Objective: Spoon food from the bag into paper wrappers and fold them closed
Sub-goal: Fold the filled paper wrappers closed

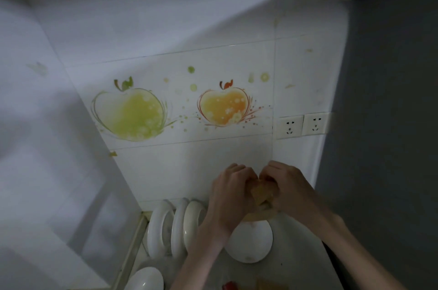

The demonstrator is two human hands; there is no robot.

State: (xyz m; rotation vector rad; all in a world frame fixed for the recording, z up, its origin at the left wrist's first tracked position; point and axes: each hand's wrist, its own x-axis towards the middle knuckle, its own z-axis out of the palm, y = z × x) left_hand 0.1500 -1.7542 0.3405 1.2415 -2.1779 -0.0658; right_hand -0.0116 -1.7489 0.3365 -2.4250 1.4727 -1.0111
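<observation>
Yellowish, thin, crinkly paper wrapper [260, 191] sits bunched between both hands, held up above a white plate [251, 242] near the tiled wall. I read this as mid-fold: left hand [231, 195] & right hand [288, 185] both have fingers curled in, pinching the wrapper from either side. Filling prob. inside already, can't see it. Bag & spoon not in view, so can't tell how many wraps are done or left. Glossy white plates [175, 228] stand on edge in a rack w/ smooth round rims.
</observation>
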